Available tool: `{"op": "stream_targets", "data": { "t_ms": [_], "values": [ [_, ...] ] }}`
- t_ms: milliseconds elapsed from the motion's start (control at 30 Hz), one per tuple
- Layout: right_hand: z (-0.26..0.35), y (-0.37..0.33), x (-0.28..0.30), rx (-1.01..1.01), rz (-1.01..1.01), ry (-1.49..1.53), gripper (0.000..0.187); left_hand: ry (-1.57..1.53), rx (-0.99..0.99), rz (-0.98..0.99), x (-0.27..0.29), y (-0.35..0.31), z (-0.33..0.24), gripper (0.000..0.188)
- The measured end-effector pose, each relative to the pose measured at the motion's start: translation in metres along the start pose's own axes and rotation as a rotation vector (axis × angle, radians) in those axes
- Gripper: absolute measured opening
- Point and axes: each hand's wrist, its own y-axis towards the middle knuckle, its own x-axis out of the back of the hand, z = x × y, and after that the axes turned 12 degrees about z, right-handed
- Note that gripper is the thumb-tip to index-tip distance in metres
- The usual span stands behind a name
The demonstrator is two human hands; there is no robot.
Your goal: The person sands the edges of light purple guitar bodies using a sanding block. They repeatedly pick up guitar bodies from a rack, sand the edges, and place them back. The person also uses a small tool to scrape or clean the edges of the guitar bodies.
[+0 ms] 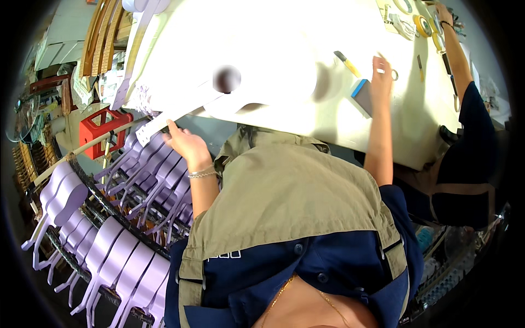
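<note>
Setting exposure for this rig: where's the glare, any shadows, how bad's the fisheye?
Head view: glare washes out the middle of the table and the body end of the white neck; the knife and purple parts stay readable. Head view: soft shadow right of the right hand. Head view: fisheye rounds the frame, corners black.

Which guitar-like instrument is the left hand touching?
The pale instrument on the table, headstock against the left hand; the purple instruments racked nearby are untouched.
</note>
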Motion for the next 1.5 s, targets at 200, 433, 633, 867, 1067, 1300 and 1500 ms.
{"op": "stream_targets", "data": {
  "t_ms": [200,433,633,867,1067,1300,1500],
  "values": [
    [0.056,-0.036,-0.096,-0.074,0.661,0.643,0.084,-0.569,0.294,0.238,0.001,0.057,0.019,0.058],
    [0.081,-0.063,-0.095,-0.218,0.550,1.059,0.089,-0.233,-0.046,0.445,-0.024,0.008,-0.060,0.057],
    [0.087,-0.086,-0.091,-0.111,0.451,1.187,0.091,-0.142,-0.210,0.585,-0.041,-0.009,-0.104,0.053],
    [0.095,-0.098,-0.086,0.019,0.403,1.219,0.090,-0.155,-0.233,0.649,-0.047,-0.009,-0.119,0.050],
    [0.104,-0.101,-0.083,0.018,0.385,1.213,0.089,-0.174,-0.208,0.664,-0.049,-0.003,-0.123,0.050],
    [0.099,-0.102,-0.083,-0.060,0.384,1.243,0.076,-0.150,-0.227,0.726,-0.053,-0.002,-0.129,0.055],
    [0.090,-0.105,-0.071,-0.390,0.490,1.110,0.056,0.017,-0.417,0.750,-0.052,-0.002,-0.133,0.062]
  ]
}}
